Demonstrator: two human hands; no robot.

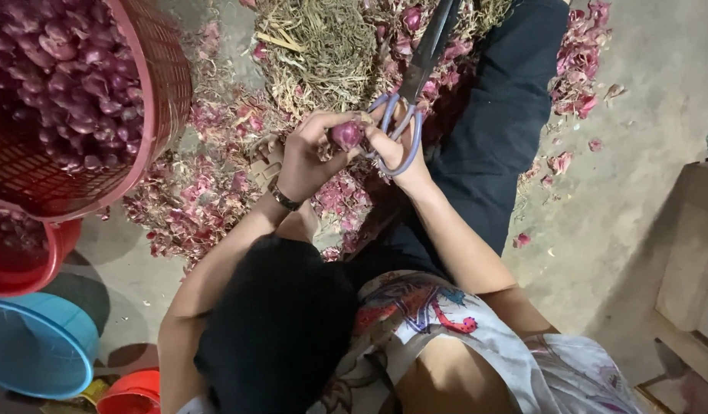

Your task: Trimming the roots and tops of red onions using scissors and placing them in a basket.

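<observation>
I see my left hand [304, 157] at the middle of the view, its fingers closed around a small purple shallot [346, 135], pinching it from the left and from below. My right hand [396, 146] sits just at 3 o'clock of the shallot, its fingers threaded through the lavender loops of a pair of scissors [415, 77] and gripping them; the dark blades point toward 12 o'clock, and I cannot tell if they are parted. A watch [283, 196] sits on my left wrist. At 12 o'clock of the hands lies a heap of dry stalks [323, 46], and pink skins [201, 192] litter the floor [645, 123] around it and toward 8 o'clock. At 10 o'clock a red basket [166, 84] holds many shallots. A blue bowl [36, 345] and red tubs sit at 8 o'clock. My dark trouser leg [499, 115] stretches toward 1 o'clock, and a wooden crate [691, 268] stands at 4 o'clock.
</observation>
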